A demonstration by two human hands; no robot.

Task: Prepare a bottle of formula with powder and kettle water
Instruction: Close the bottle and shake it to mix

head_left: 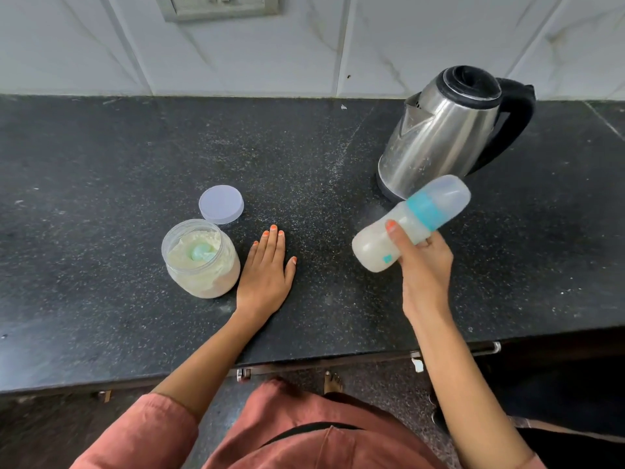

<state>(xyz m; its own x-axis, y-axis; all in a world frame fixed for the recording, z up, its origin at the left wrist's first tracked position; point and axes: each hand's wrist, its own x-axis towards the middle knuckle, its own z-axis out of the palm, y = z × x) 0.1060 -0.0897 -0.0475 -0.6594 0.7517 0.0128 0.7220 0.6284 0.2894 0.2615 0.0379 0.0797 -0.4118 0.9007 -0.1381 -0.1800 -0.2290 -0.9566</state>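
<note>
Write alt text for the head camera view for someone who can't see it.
A person's right hand holds a capped baby bottle of milky liquid tilted above a dark counter, in front of a steel kettle. The left hand rests flat beside an open jar of powder with a scoop inside; its lid lies behind it.

Person in a loose rust-pink top with wide sleeves ending near the elbows, forearms bare; orange-painted nails on left hand and right hand; one bare foot visible below the counter edge.
</note>
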